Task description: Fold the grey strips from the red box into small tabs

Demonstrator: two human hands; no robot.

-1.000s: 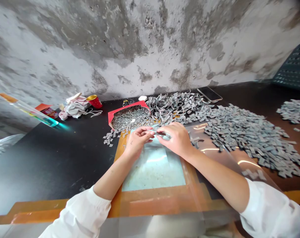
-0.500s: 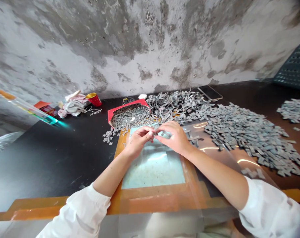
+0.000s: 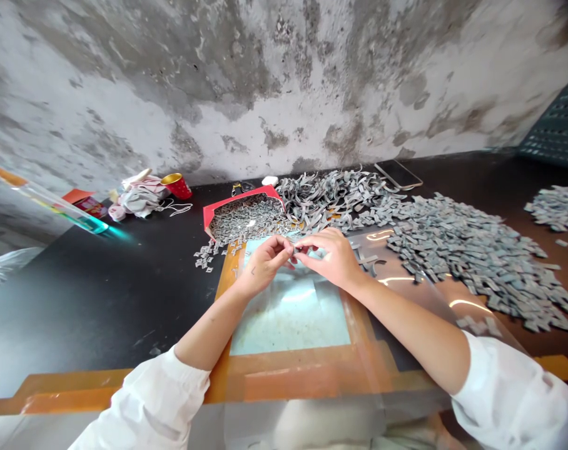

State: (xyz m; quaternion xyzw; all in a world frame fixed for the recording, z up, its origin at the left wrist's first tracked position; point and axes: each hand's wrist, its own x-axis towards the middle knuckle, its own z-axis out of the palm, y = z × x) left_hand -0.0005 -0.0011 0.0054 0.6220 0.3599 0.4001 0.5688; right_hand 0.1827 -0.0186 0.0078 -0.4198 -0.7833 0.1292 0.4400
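My left hand (image 3: 264,265) and my right hand (image 3: 331,257) meet fingertip to fingertip above a pale blue sheet (image 3: 293,322) taped to the table. Both are closed in a pinch around something small and greyish, mostly hidden by the fingers. Just beyond them, a red-edged box (image 3: 207,215) lies open with many tiny grey pieces (image 3: 244,215) spilling out. A heap of curved grey strips (image 3: 335,194) is behind my right hand. Several loose strips (image 3: 369,261) lie right beside that hand.
A large pile of flat grey pieces (image 3: 471,250) spreads to the right, with a smaller pile (image 3: 558,209) beyond. A phone (image 3: 399,175), red cup (image 3: 177,186), crumpled cloth (image 3: 141,197) and clear tube (image 3: 61,206) lie farther back. A dark basket (image 3: 556,128) stands far right.
The fingers of both hands have shifted slightly, and my left fingers are curled closer together. The hands remain together over the sheet.
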